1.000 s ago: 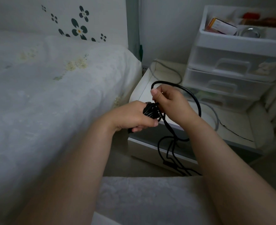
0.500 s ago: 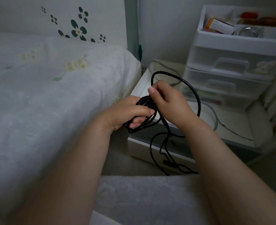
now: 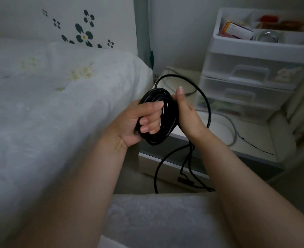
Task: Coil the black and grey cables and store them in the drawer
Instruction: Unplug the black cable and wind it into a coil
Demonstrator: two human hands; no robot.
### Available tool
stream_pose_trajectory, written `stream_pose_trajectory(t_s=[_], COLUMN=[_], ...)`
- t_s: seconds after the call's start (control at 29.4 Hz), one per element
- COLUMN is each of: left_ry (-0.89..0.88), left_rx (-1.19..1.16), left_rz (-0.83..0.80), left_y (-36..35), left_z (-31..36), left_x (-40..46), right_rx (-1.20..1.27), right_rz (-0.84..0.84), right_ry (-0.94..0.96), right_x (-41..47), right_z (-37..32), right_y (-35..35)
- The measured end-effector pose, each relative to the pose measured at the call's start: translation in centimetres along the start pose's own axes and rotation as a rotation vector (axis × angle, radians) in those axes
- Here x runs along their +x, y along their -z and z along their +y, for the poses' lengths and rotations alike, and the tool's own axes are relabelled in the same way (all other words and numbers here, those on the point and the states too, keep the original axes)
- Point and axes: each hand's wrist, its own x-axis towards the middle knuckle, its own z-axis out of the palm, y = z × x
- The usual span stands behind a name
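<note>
Your left hand point(image 3: 138, 122) has its fingers closed around one black cable point(image 3: 158, 115) coil. Your right hand point(image 3: 185, 113) presses against the coil's right side, thumb up; its fingers are hidden. One grey cable point(image 3: 234, 129) lies on the white bedside table point(image 3: 255, 140), beside a three-drawer plastic unit point(image 3: 251, 72) and the bed point(image 3: 58, 104).

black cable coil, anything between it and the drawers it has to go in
Nothing solid stands between the black cable coil and the drawer unit, but both visible drawers look shut, and loose cable hangs uncoiled.
</note>
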Motion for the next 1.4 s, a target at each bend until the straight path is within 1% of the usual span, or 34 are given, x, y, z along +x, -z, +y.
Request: stream_pose_trajectory(t_s=[0.07,0.14,0.24,0.34,0.37,0.48,0.51,0.54,0.61,0.68,0.72,0.75,0.78,0.85,0.89,0.92,0.95,0.99,1.02,1.06,1.12,1.16,1.19,1.23,1.29,1.36,1.4], left_ry=[-0.014,-0.001,0.022,0.046,0.039,-0.032,-0.059,-0.086,-0.146,-0.229,-0.274,-0.316,-0.356,-0.426,-0.441,-0.438,-0.418,-0.387,-0.353,-0.321,-0.28,-0.269,-0.262,-0.255,-0.25,-0.27,-0.294], left_rx=[0.005,-0.004,0.001,-0.096,-0.134,-0.273,-0.33,-0.381,-0.446,-0.482,-0.494,-0.503,-0.512,-0.535,-0.536,-0.529,-0.514,-0.496,-0.474,-0.451,-0.421,-0.42,-0.424,-0.43,-0.438,-0.446,-0.453], left_rz=[0.003,0.007,0.007,0.007,0.019,0.043,0.033,0.02,0.03,0.099,0.153,0.217,0.278,0.378,0.415,0.44,0.448,0.44,0.423,0.403,0.369,0.359,0.352,0.344,0.331,0.355,0.383], left_y=[-0.5,-0.6,-0.5,-0.6,-0.6,-0.1,0.2,0.5,0.9,1.1,1.3,1.5,1.7,2.3,2.5,2.6,2.6,2.4,2.2,1.9,1.2,1.0,0.9,0.8,0.6,0.5,0.5], left_z=[-0.1,-0.2,-0.2,-0.1,0.0,0.5,0.7,0.9,1.5,2.2,2.6,3.0,3.3,4.0,4.2,4.3,4.3,4.2,4.1,3.9,3.5,3.4,3.4,3.3,3.2,3.2,3.4], left_x=[-0.1,-0.1,-0.1,0.0,0.0,-0.2,-0.2,-0.2,-0.5,-1.0,-1.2,-1.4,-1.6,-1.9,-1.9,-2.0,-1.9,-1.9,-1.9,-1.8,-1.6,-1.6,-1.6,-1.6,-1.6,-1.6,-1.6], right_rx=[0.077,0.092,0.032,0.054,0.031,-0.175,-0.296,-0.445,-0.67,-0.735,-0.71,-0.657,-0.604,-0.547,-0.542,-0.55,-0.539,-0.477,-0.358,-0.204,0.115,0.206,0.22,0.166,-0.053,-0.21,-0.24], right_rz=[0.059,0.075,0.028,-0.009,-0.021,-0.033,-0.044,-0.058,-0.064,-0.06,-0.097,-0.177,-0.294,-0.567,-0.679,-0.727,-0.699,-0.609,-0.5,-0.411,-0.3,-0.243,-0.185,-0.132,-0.088,-0.152,-0.222], right_ry=[-0.058,-0.094,-0.097,-0.135,-0.123,0.016,0.065,0.075,0.002,-0.111,-0.177,-0.239,-0.275,-0.286,-0.261,-0.205,-0.134,-0.083,-0.071,-0.087,-0.148,-0.155,-0.147,-0.133,-0.099,-0.094,-0.123], right_x=[0.0,0.1,0.4,0.5,0.6,1.2,1.4,1.6,1.7,1.4,1.4,1.2,0.9,0.2,-0.3,-0.8,-1.0,-1.2,-1.2,-1.2,-1.0,-0.9,-0.8,-0.7,-0.5,-0.7,-1.0], right_z=[-0.1,-0.1,0.4,0.5,0.4,0.7,1.1,1.6,2.1,2.2,2.2,2.1,1.8,1.5,1.4,1.4,1.6,1.6,1.6,1.4,1.0,1.0,1.0,1.0,1.2,1.2,1.0], right_y=[-0.3,-0.4,-0.4,0.0,0.2,1.1,1.3,1.4,1.4,1.7,2.1,2.6,2.9,2.5,1.9,1.1,0.3,-0.5,-1.2,-1.6,-2.2,-2.4,-2.5,-2.6,-2.8,-3.1,-3.4])
